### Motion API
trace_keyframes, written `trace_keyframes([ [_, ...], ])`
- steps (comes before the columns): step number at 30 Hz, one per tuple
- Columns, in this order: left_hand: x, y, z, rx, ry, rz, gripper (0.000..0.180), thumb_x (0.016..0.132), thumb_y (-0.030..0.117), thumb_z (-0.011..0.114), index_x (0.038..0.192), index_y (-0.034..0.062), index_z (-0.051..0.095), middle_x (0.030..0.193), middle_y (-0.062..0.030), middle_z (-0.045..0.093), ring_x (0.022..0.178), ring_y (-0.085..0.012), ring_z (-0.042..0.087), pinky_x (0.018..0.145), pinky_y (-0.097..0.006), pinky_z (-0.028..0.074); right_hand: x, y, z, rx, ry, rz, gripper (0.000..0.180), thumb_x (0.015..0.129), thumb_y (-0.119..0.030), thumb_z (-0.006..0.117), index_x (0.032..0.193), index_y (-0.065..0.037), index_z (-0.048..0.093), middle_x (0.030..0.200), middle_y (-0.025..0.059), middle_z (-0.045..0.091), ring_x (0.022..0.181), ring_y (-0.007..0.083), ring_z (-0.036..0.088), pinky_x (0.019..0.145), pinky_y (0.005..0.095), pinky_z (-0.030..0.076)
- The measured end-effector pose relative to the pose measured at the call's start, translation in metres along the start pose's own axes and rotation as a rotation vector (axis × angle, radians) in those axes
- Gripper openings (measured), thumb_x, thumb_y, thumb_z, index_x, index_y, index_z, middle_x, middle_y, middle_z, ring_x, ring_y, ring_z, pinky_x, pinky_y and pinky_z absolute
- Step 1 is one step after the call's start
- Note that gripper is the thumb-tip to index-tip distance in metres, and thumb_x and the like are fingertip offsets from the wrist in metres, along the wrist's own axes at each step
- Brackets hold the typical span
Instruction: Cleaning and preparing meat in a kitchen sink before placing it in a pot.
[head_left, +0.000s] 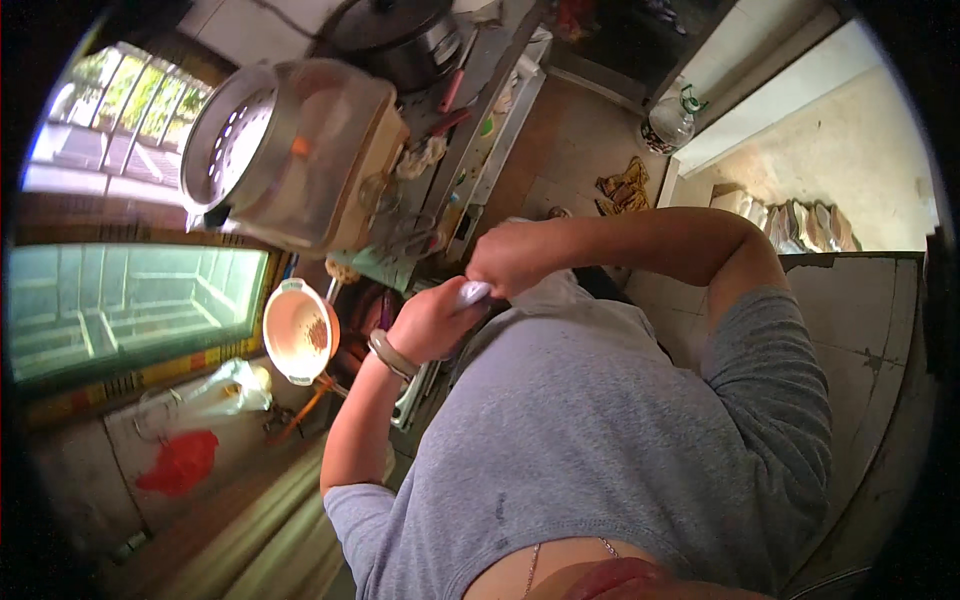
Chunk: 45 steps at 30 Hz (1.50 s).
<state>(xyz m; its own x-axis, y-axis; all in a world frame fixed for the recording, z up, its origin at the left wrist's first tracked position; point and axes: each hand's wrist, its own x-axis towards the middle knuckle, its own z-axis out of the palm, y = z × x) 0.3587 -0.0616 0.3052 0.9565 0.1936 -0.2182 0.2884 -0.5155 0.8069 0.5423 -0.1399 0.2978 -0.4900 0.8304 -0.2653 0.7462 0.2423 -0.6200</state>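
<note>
My left hand [432, 322] is curled around a small pale thing [473, 292], white with a bluish cast, and my right hand [512, 258] closes over its upper end from above, fist tight, so both hands grip it at once. It is held up in front of my chest in the grey shirt [620, 440], above the counter's edge. What the thing is I cannot tell; only a sliver shows between my fingers. A metal bangle [390, 353] sits on my left wrist.

The view is tilted hard. The counter [470, 150] runs away from my hands, crowded with small clutter. A big steel pot [280, 150] with a perforated steamer tray [225, 145] in its mouth stands near the window [120, 110], and a dark lidded pot [395, 35] stands beyond it. Just beside my left hand is an orange bowl [298, 331] with brown scraps in it. Lower down lie a red plastic bag [180, 462] and a clear bag [230, 385].

The floor [570, 140] is brownish tile. A clear plastic bottle [670, 120] stands on it near a pale step, with a crumpled yellow wrapper [625, 185] close by. A grey slab [860, 330] lies on my right.
</note>
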Motion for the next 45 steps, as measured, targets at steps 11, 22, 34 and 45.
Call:
trace_keyframes([
  [11, 0.252, 0.095, -0.003, 0.697, 0.161, 0.527, 0.01, 0.08, 0.016, 0.056, 0.088, 0.0109, 0.057, 0.056, -0.0059, 0.052, 0.057, -0.022, 0.055, 0.065, -0.036, 0.042, -0.206, 0.197, -0.102, 0.904, -0.061, 0.183, 0.03, 0.084, -0.029, 0.056, 0.096, -0.002, 0.061, 0.082, 0.0045, 0.06, 0.074, 0.013, 0.053, 0.066, 0.0303, 0.044],
  [22, 0.487, 0.114, -0.011, -0.602, -0.289, -0.294, 0.027, 0.093, 0.027, 0.046, 0.083, 0.0035, 0.054, 0.05, 0.0032, 0.037, 0.044, -0.0081, 0.037, 0.048, -0.026, 0.037, -0.384, 0.305, -0.223, -0.925, 0.95, 0.867, 0.041, 0.082, -0.027, 0.055, 0.12, -0.014, 0.052, 0.13, 0.0112, 0.044, 0.125, 0.0254, 0.037, 0.099, 0.0416, 0.035],
  [34, 0.714, 0.202, -0.006, 0.509, -0.125, 0.792, 0.011, 0.078, 0.011, 0.058, 0.086, 0.0042, 0.054, 0.073, -0.0083, 0.053, 0.072, -0.0291, 0.054, 0.077, -0.037, 0.043, -0.396, 0.434, -0.249, -0.328, 0.718, 0.833, 0.025, 0.071, -0.003, 0.061, 0.096, -0.004, 0.061, 0.078, 0.0147, 0.063, 0.068, 0.0293, 0.064, 0.055, 0.0375, 0.052],
  [45, 0.914, 0.278, -0.049, -0.131, -0.324, 0.576, 0.016, 0.078, 0.013, 0.065, 0.091, 0.004, 0.067, 0.085, -0.0116, 0.065, 0.075, -0.0189, 0.062, 0.066, -0.029, 0.047, -0.431, 0.645, -0.347, -0.151, 1.534, 0.734, 0.034, 0.062, -0.015, 0.07, 0.095, -0.012, 0.064, 0.096, 0.0074, 0.063, 0.09, 0.0251, 0.06, 0.077, 0.0383, 0.048],
])
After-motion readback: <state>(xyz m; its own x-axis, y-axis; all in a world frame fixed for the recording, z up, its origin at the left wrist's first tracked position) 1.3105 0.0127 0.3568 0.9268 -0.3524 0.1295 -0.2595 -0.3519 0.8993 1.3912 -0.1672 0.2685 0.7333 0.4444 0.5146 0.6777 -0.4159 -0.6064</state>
